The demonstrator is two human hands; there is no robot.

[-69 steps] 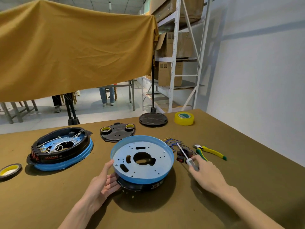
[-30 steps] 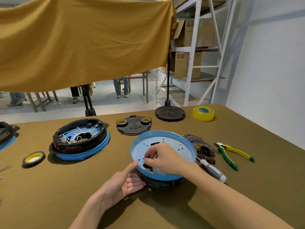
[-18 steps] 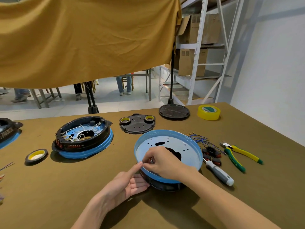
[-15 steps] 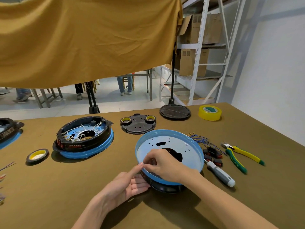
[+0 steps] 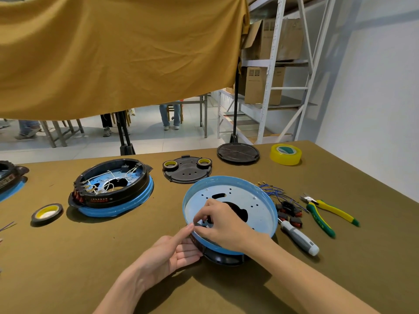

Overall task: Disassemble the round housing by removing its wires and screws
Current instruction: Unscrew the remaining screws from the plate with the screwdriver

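Note:
The round housing [image 5: 250, 197], a pale blue perforated plate with a blue rim on a black base, lies in front of me on the brown table. My right hand [image 5: 224, 225] rests on its near left part, fingers curled and pinching something tiny by a slot, seemingly a screw. My left hand [image 5: 167, 252] lies palm up against the housing's near left side. Its thumb touches the rim and its fingers are relaxed. Removed blue wires [image 5: 273, 192] and black-red connectors [image 5: 289, 213] lie to the right.
A grey-handled screwdriver [image 5: 299, 239] and yellow-green pliers [image 5: 326, 211] lie right of the housing. A second housing with white wires [image 5: 111, 186] sits left, a black cover plate [image 5: 187, 169] behind. Tape rolls [image 5: 285, 154] [image 5: 47, 213] and a stand base [image 5: 238, 153] are around.
My right hand put the screwdriver down on the right and moved onto the plate, where it now pinches near the left slot. My left hand stayed against the housing's side.

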